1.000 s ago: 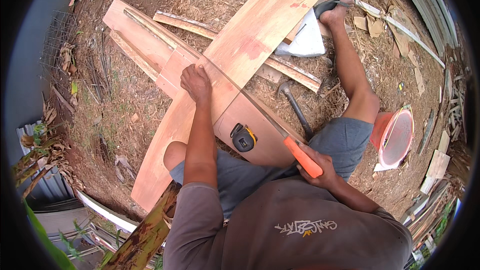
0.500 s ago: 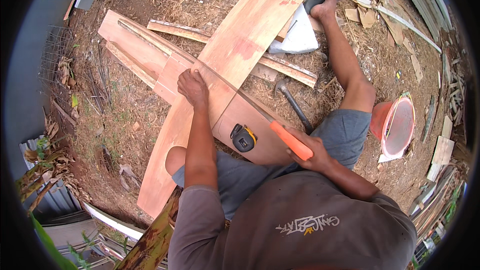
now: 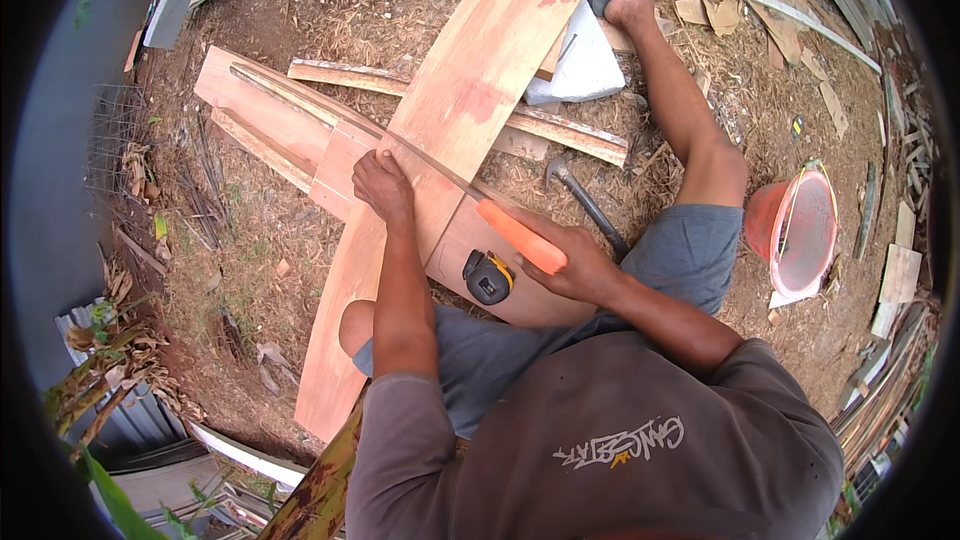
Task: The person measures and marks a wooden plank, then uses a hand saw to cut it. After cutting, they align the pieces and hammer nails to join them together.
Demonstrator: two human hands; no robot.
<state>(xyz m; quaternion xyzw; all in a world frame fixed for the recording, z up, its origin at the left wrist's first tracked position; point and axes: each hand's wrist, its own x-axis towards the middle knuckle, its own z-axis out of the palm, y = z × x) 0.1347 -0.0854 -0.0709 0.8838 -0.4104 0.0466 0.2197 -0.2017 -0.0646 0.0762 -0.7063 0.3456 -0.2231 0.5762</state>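
A long plywood plank lies crosswise over other wood pieces. My left hand presses down on it with bent fingers, the thumb close to the saw blade. My right hand is wrapped round the orange handle of a handsaw. The blade runs along the plank, from the handle to beside my left thumb. A black and yellow tape measure rests on a second plywood sheet by my lap.
A hammer lies by my right thigh. Wood strips and a white block are under or beside the plank. To the right stands a tilted red bucket. Cardboard scraps and dry leaves litter the ground.
My right hand has pushed the saw forward and to the left, so the handle is nearer the plank. My left hand stays on the plank.
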